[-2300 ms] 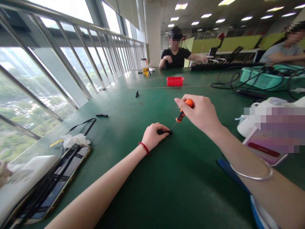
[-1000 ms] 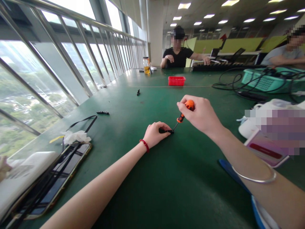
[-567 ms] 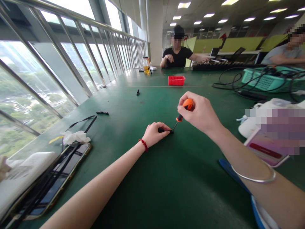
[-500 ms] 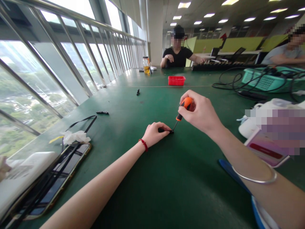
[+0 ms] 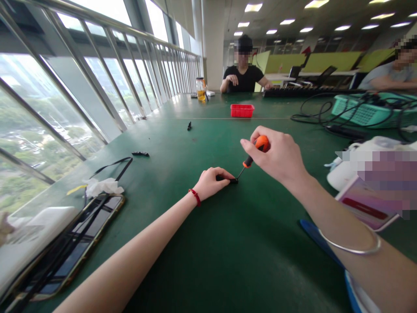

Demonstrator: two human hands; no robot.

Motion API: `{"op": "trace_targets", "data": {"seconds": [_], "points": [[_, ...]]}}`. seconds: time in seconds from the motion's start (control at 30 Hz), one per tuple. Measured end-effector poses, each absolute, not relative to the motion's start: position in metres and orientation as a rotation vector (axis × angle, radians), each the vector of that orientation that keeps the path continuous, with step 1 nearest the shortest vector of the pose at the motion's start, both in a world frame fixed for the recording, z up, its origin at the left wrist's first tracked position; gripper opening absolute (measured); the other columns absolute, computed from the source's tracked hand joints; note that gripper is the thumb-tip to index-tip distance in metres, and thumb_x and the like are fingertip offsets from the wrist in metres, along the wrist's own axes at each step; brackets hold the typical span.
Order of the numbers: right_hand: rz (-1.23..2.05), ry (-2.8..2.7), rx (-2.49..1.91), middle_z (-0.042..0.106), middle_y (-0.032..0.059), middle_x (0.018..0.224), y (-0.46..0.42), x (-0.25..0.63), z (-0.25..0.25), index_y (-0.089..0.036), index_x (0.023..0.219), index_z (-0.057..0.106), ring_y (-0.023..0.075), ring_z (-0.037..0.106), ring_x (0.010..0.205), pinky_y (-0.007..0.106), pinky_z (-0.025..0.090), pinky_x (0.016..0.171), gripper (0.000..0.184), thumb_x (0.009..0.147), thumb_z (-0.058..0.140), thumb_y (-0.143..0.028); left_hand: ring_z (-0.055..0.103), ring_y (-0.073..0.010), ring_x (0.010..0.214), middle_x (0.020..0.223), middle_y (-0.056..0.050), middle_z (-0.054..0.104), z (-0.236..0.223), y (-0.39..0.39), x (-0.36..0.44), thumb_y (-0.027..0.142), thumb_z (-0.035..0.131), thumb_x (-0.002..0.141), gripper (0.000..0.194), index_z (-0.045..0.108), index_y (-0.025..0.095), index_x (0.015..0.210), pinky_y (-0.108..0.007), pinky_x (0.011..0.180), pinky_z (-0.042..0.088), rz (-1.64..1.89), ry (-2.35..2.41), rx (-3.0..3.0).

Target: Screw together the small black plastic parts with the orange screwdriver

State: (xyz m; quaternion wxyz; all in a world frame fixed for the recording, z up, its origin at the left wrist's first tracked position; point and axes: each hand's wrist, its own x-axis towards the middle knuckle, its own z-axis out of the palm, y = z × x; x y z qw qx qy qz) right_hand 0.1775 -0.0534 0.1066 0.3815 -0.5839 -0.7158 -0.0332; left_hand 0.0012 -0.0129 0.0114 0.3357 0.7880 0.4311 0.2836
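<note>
My left hand (image 5: 213,182), with a red band at the wrist, pinches a small black part (image 5: 233,181) against the green table (image 5: 195,248). Most of that part is hidden under my fingers. My right hand (image 5: 280,152) holds a screwdriver (image 5: 248,161) by its orange and black handle. Its shaft slants down to the left, and the tip meets the right end of the black part. The thumb of my right hand is stretched out along the handle's left side, while the other fingers curl round behind it.
Two small black pieces lie farther off, one (image 5: 140,154) left and one (image 5: 189,126) ahead. Beyond are a red tray (image 5: 242,111) and a person (image 5: 243,78). A teal basket (image 5: 355,112) with cables stands right. A phone (image 5: 74,248) lies at left, a blue object (image 5: 314,234) by my right forearm.
My right hand has turned and shifted slightly right on the screwdriver handle, its thumb now straighter. The tip stays at the black part, and my left hand keeps its place.
</note>
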Motion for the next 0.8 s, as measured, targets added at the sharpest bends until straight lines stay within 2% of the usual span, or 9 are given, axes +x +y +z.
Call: {"op": "trace_targets", "data": {"seconds": [0.1,0.27,0.37,0.47,0.53,0.6,0.7,0.8], "points": [[-0.11,-1.817,-1.495,0.051,-0.0009,0.052,-0.052,0.1781,0.1057,-0.022,0.062,0.052,0.0141,0.046,0.052,0.026,0.027,0.051,0.031,0.081,0.047,-0.045,0.065,-0.0173,0.09,0.095,-0.004,0.072,0.0135,-0.0115,-0.0013,0.016,0.058,0.076,0.021,0.073,0.016,0.09,-0.028,0.088,0.05,0.711,1.078,2.042],[-0.094,-1.833,-1.486,0.056,-0.0019,0.06,-0.053,0.1783,0.1062,-0.023,0.073,0.054,0.0139,0.048,0.054,0.025,0.029,0.053,0.011,0.073,0.055,-0.034,0.065,-0.0178,0.091,0.097,-0.006,0.072,0.015,-0.0084,-0.0049,0.015,0.058,0.076,0.021,0.072,0.014,0.093,-0.029,0.089,0.05,0.675,0.989,2.017],[-0.091,-1.82,-1.506,0.055,-0.0015,0.059,-0.0535,0.1773,0.1062,-0.023,0.076,0.054,0.0148,0.048,0.054,0.026,0.028,0.052,0.018,0.077,0.052,-0.041,0.065,-0.0173,0.09,0.095,-0.005,0.072,0.014,-0.0079,-0.0044,0.014,0.059,0.075,0.02,0.072,0.015,0.091,-0.029,0.089,0.051,0.686,1.001,2.004],[-0.103,-1.802,-1.525,0.055,0.0003,0.057,-0.0533,0.1768,0.1062,-0.023,0.068,0.053,0.016,0.049,0.056,0.026,0.028,0.052,0.028,0.082,0.046,-0.046,0.065,-0.0171,0.089,0.095,-0.004,0.072,0.0135,-0.0082,-0.0026,0.014,0.06,0.074,0.02,0.073,0.015,0.089,-0.029,0.088,0.051,0.689,1.034,1.975],[-0.085,-1.811,-1.512,0.056,-0.0001,0.059,-0.0535,0.1768,0.1065,-0.023,0.068,0.054,0.0157,0.05,0.057,0.026,0.029,0.053,0.022,0.08,0.049,-0.04,0.065,-0.0173,0.089,0.095,-0.004,0.072,0.0134,-0.0086,-0.0014,0.014,0.06,0.074,0.019,0.073,0.015,0.088,-0.029,0.088,0.051,0.685,1.059,1.956],[-0.063,-1.819,-1.492,0.057,-0.0018,0.061,-0.054,0.1768,0.1068,-0.023,0.077,0.055,0.0149,0.05,0.056,0.026,0.03,0.054,0.012,0.074,0.054,-0.035,0.065,-0.0177,0.09,0.095,-0.004,0.073,0.0133,-0.0088,-0.0006,0.015,0.06,0.074,0.019,0.073,0.016,0.088,-0.029,0.089,0.051,0.678,1.083,1.945],[-0.071,-1.823,-1.491,0.055,-0.0028,0.059,-0.0543,0.1765,0.1065,-0.024,0.084,0.055,0.0147,0.049,0.053,0.026,0.03,0.052,0.019,0.073,0.057,-0.039,0.065,-0.0178,0.09,0.094,-0.004,0.073,0.0128,-0.0086,-0.0005,0.015,0.06,0.074,0.02,0.073,0.017,0.089,-0.029,0.089,0.051,0.673,1.1,1.957],[-0.118,-1.801,-1.522,0.052,-0.0006,0.055,-0.0538,0.1766,0.1062,-0.023,0.07,0.055,0.0161,0.049,0.054,0.027,0.028,0.051,0.027,0.079,0.05,-0.048,0.066,-0.0173,0.089,0.093,-0.003,0.073,0.0128,-0.0082,-0.0014,0.016,0.06,0.074,0.02,0.074,0.018,0.088,-0.028,0.088,0.051,0.672,1.093,1.977]]}}
